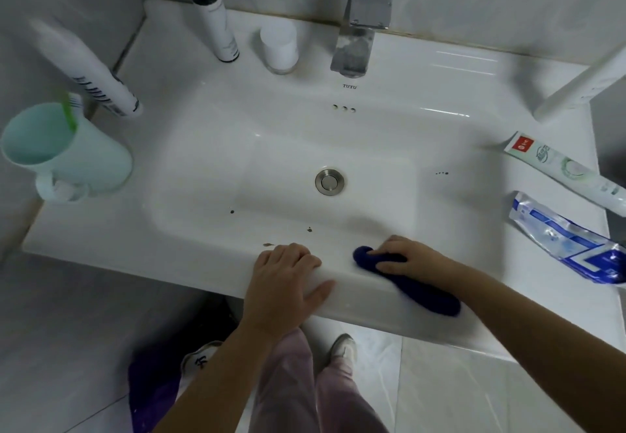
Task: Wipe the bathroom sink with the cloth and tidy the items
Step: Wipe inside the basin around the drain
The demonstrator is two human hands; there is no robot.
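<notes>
1. Wiping is under way: the right hand (403, 260) grips the blue cloth (420, 288) on the front rim of the sink (189, 239).
2. The left hand (288, 277) curls over that rim, bracing.
3. Next, I'd guess, sweep the cloth left to the brown spots (268, 245) — pressing firmly.

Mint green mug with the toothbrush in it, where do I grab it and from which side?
Take the handle, coming from the near side. The mint green mug stands upright on the left ledge of the sink with its handle turned toward you, and the green toothbrush leans at the far rim, so a near-side grip stays clear of it.
</notes>
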